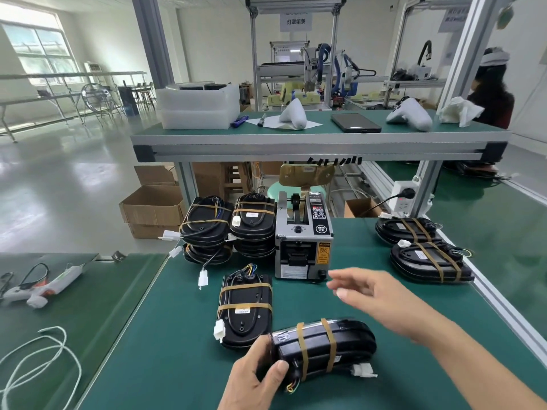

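Green-matted counter (183,335): left hand (254,380) grips one end of the black plastic housing bundle (322,344), strapped with tan tape, near the front edge. Farther in, right hand (364,291) is open, fingers straight, just short of the grey boxy tape dispenser (302,241). Risk: the one-ended grip could let the bundle tip or slip.

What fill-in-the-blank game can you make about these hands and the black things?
The left hand grips a black part wrapped with ___ tan tape bands.
The right hand holds ___.
The tape machine stands on a ___ mat.
Missing words: two; nothing; green.
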`<state>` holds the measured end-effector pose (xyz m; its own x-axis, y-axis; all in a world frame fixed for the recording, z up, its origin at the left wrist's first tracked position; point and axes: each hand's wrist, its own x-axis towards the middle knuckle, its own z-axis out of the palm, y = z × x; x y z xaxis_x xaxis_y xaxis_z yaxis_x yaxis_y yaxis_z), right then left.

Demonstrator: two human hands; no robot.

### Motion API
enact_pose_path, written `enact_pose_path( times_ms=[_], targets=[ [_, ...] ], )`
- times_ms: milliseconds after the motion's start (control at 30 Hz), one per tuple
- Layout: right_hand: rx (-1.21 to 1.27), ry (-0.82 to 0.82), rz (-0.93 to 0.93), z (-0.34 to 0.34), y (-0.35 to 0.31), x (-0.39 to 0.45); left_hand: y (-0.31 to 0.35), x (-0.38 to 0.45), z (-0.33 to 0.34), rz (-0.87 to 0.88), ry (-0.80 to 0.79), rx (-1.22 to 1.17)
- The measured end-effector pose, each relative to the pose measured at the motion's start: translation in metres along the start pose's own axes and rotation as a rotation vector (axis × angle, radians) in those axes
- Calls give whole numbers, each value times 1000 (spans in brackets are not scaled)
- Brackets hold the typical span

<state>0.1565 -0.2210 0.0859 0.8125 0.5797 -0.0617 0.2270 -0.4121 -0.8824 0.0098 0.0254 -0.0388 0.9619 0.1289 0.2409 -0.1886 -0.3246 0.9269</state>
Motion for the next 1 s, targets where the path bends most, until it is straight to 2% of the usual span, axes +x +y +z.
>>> enact_pose_path(
  times_ms=[67, 167, 267, 433, 700, 1000],
  targets=[
    [42, 135, 38, 13, -11, 26, 3, -1, 0, 3, -2, 6],
    [242, 250, 200, 34, -18, 67, 7, -1, -1, 15, 8, 19],
    [440, 326, 360, 49, -23, 98, 5, -2, -2, 36, 41, 41],
    [606, 369, 526, 65, -28, 121, -2, -3, 0, 25, 35, 12],
    [699, 479, 549, 70, -28, 124, 0, 0, 1, -8, 53, 25],
    [743, 533, 514, 70, -26, 123, -7, -1, -2, -56, 18, 18]
  ],
)
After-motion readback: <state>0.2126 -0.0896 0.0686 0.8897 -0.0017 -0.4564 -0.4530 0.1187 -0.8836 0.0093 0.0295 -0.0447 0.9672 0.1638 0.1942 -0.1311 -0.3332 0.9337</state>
